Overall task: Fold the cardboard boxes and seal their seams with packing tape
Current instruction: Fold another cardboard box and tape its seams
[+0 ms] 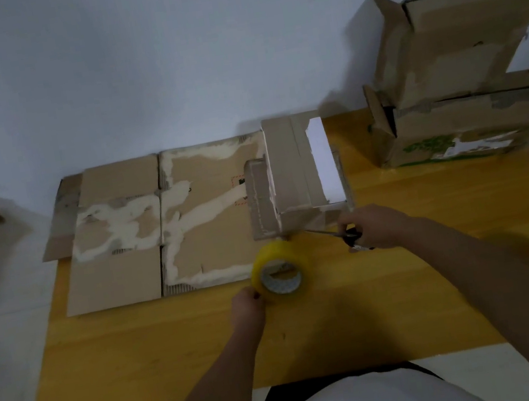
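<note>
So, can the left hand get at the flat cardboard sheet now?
Probably not yet: the left hand grips the yellow tape roll. The flat cardboard sheet lies close, with nothing between.

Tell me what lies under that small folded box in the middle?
The small box rests partly on the flattened cardboard and partly on the yellow table. Whatever lies directly beneath it is hidden by the box itself.
</note>
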`<state>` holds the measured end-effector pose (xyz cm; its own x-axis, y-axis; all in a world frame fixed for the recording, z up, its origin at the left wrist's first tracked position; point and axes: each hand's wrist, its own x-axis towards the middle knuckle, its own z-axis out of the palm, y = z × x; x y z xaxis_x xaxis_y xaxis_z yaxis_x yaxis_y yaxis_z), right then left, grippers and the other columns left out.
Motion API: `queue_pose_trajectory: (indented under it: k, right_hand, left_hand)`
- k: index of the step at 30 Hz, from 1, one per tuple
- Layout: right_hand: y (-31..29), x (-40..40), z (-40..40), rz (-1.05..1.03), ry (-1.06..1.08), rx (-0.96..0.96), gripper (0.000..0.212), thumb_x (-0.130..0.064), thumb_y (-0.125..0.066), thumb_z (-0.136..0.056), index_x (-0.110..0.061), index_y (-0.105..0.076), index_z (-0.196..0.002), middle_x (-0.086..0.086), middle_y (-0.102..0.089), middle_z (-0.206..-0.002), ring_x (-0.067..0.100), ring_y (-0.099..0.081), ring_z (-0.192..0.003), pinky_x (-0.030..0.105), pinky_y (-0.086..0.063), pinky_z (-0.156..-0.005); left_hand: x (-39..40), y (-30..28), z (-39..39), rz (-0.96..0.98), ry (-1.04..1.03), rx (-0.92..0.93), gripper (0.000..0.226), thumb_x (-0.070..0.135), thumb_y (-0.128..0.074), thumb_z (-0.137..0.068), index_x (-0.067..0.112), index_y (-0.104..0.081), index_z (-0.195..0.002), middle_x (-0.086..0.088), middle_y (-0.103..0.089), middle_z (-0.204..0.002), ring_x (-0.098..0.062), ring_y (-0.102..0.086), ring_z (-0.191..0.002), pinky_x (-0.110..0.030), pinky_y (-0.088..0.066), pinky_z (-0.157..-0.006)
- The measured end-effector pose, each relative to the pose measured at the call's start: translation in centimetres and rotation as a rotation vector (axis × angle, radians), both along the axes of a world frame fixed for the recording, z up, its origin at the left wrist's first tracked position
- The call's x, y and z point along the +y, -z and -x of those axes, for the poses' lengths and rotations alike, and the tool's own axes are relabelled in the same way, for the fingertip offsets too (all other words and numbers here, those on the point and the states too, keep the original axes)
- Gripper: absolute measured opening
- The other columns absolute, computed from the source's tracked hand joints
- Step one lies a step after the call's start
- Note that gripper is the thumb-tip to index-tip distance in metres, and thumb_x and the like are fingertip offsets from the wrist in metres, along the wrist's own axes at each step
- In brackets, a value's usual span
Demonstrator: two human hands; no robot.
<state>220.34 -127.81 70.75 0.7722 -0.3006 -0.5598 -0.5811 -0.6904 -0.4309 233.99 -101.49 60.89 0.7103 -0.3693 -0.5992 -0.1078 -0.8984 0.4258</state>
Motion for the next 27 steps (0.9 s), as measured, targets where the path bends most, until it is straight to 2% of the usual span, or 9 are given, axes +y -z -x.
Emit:
queue_pose_trajectory:
  k: [4, 8, 10, 12, 16, 20, 22, 25, 27]
  right_hand:
    - [-0.1, 0.2, 0.1, 0.033, -0.01, 0.038, 0.013, -0.017, -0.065, -0.091, -0.027, -0.063, -0.1, -0.004, -0.059, -0.1, 0.01, -0.058, -0.075, 0.034, -0.052, -0.066]
    - [-0.1, 0.6, -0.2, 0.042, 0.026, 0.016, 0.012, -0.016, -0.066, -0.091, -0.023, -0.066, -0.1, -0.006, -0.059, -0.092, 0.005, -0.056, -0.068, 0.034, -0.053, -0.065]
    - [-0.2, 0.7, -0.3, 0.047, 0.036, 0.015, 0.012, -0.017, -0.067, -0.09, -0.024, -0.066, -0.099, -0.007, -0.06, -0.091, 0.006, -0.058, -0.068, 0.034, -0.054, -0.065]
    - [-0.2, 0.7, -0.4, 0.052, 0.041, 0.024, 0.012, -0.017, -0.067, -0.09, -0.025, -0.066, -0.098, -0.008, -0.061, -0.091, 0.005, -0.059, -0.068, 0.034, -0.054, -0.065]
    - [-0.2, 0.8, -0.2, 0.039, 0.066, 0.042, 0.013, -0.016, -0.068, -0.089, -0.024, -0.066, -0.099, -0.004, -0.065, -0.094, 0.011, -0.063, -0.073, 0.036, -0.057, -0.068]
    - [0.2, 0.9, 0.0, 0.035, 0.072, 0.032, 0.014, -0.016, -0.069, -0.089, -0.024, -0.066, -0.099, -0.001, -0.069, -0.099, 0.014, -0.065, -0.078, 0.038, -0.058, -0.069]
    - [0.4, 0.9, 0.0, 0.036, 0.08, 0.03, 0.013, -0.017, -0.069, -0.089, -0.025, -0.065, -0.099, -0.002, -0.069, -0.099, 0.014, -0.064, -0.079, 0.037, -0.058, -0.068]
    - [0.7, 0.8, 0.0, 0.044, 0.091, 0.033, 0.012, -0.018, -0.069, -0.089, -0.026, -0.065, -0.098, -0.002, -0.067, -0.098, 0.011, -0.063, -0.075, 0.032, -0.055, -0.063]
    - [0.7, 0.8, 0.0, 0.05, 0.09, 0.035, 0.013, -0.018, -0.068, -0.089, -0.027, -0.065, -0.098, -0.003, -0.067, -0.097, 0.009, -0.062, -0.073, 0.029, -0.053, -0.06]
  left_hand:
    - [0.2, 1.2, -1.2, 0.035, 0.096, 0.003, 0.022, 0.004, -0.049, -0.095, 0.011, -0.047, -0.075, -0.021, -0.055, -0.078, -0.026, -0.043, -0.066, -0.038, -0.037, -0.064]
    - [-0.4, 2.4, -3.4, 0.006, 0.152, 0.094, 0.02, 0.006, -0.055, -0.091, 0.012, -0.052, -0.072, -0.015, -0.057, -0.07, -0.025, -0.052, -0.064, -0.036, -0.046, -0.07]
    - [-1.1, 0.8, -3.7, 0.001, 0.119, 0.175, 0.011, 0.014, -0.06, -0.093, 0.01, -0.066, -0.085, -0.016, -0.067, -0.079, -0.028, -0.061, -0.068, -0.041, -0.055, -0.066]
    - [-1.9, -0.5, -3.7, -0.027, 0.052, 0.297, 0.009, 0.019, -0.062, -0.096, 0.011, -0.064, -0.1, -0.018, -0.069, -0.093, -0.027, -0.064, -0.075, -0.039, -0.055, -0.068]
    - [-2.6, -0.6, -4.0, -0.073, -0.064, 0.416, 0.018, 0.01, -0.06, -0.098, 0.01, -0.056, -0.079, -0.015, -0.058, -0.074, -0.025, -0.056, -0.063, -0.04, -0.055, -0.069]
    - [-2.2, 1.0, -3.9, -0.079, 0.149, 0.214, 0.024, 0.006, -0.057, -0.095, 0.01, -0.056, -0.071, -0.015, -0.061, -0.076, -0.027, -0.059, -0.071, -0.042, -0.055, -0.069]
    - [-2.0, 1.4, -3.4, -0.118, 0.293, 0.06, 0.03, 0.005, -0.051, -0.097, 0.013, -0.046, -0.069, -0.011, -0.05, -0.077, -0.02, -0.043, -0.06, -0.038, -0.041, -0.06]
    - [-2.0, 0.5, -2.5, -0.141, 0.491, -0.162, 0.013, 0.006, -0.043, -0.102, 0.008, -0.053, -0.093, -0.013, -0.043, -0.109, -0.021, -0.035, -0.066, -0.033, -0.031, -0.063]
    - [-1.9, -0.1, -2.2, -0.06, 0.632, -0.276, 0.01, 0.007, -0.041, -0.103, 0.009, -0.048, -0.096, -0.011, -0.038, -0.112, -0.023, -0.034, -0.071, -0.034, -0.027, -0.062]
